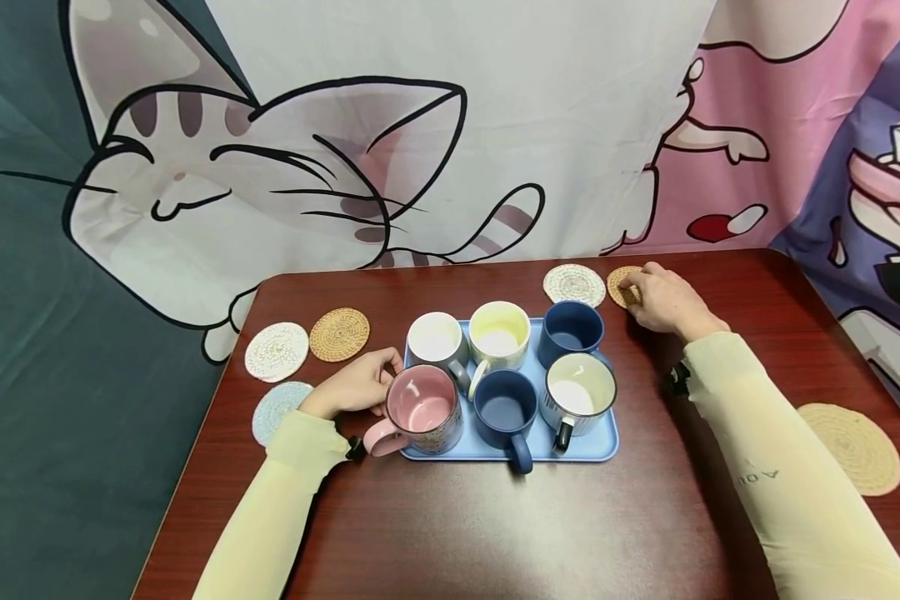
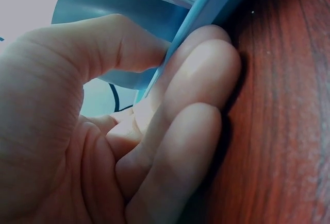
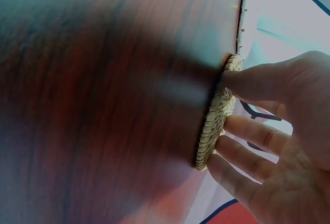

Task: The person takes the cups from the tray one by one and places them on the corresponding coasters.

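A: We're starting at the left, where a round white woven coaster [image 1: 276, 352] is lying beside a round honey-brown woven coaster [image 1: 340, 335], with a round pale-blue woven coaster [image 1: 276, 408] peeking out near the left sleeve!

B: And here we're finding the left hand [image 1: 356, 385]! It's pinching the left edge of the blue rectangular tray [image 1: 592, 451], the thumb pressing at the rim and the fingers lining the outer side.

A: So where are we seeing that tray?

B: It's sitting mid-table on the reddish-brown wooden table [image 1: 570, 525], carrying six mugs! We're spotting a white-and-grey mug [image 1: 437, 337] behind a patterned pink mug [image 1: 423, 408], then a pale-yellow mug [image 1: 499, 333] behind a dark-blue mug with its handle pointing nearer us [image 1: 506, 408].

A: Finishing the rows, another dark-blue mug [image 1: 572, 329] is standing behind a white mug with a black handle [image 1: 580, 393].

B: Past the tray, a round off-white woven coaster [image 1: 573, 284] is lying near the far edge, and just right of it we're watching the right hand [image 1: 666, 300] holding a small round tan woven coaster [image 1: 616, 287] between thumb and fingers!

A: Farthest right, a large round cream woven coaster [image 1: 858, 450] is showing partly behind the right sleeve [image 1: 780, 475].
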`<state>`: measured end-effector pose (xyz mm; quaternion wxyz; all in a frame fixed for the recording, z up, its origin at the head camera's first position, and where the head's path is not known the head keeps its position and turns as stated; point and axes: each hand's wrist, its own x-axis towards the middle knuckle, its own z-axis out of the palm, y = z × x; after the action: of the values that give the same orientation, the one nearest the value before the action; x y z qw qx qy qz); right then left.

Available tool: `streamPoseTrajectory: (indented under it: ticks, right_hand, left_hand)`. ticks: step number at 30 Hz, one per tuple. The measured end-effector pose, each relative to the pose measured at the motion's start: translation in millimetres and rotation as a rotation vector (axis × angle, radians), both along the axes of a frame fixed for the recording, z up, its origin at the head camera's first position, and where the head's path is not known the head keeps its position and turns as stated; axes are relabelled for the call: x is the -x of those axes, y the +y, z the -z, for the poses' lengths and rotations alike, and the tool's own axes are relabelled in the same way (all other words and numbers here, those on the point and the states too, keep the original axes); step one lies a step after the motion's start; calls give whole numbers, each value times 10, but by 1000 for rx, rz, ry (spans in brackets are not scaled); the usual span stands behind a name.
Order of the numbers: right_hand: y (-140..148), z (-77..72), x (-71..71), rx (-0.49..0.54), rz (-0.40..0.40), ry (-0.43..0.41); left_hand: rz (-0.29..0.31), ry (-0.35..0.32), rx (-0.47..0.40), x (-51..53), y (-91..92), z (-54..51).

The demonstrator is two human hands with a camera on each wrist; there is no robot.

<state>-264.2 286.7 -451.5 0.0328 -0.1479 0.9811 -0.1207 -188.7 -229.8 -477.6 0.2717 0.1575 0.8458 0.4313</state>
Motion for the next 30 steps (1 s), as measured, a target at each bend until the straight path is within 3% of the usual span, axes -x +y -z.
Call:
streamPoseTrajectory:
  ticks: [16, 30]
  right_hand:
    - [23, 51, -26, 10, -5, -21]
    - [0, -16, -24, -1, 10, -30]
  left_hand:
    - [13, -9, -12, -4, 8, 52]
    - [8, -16, -24, -8, -18, 15]
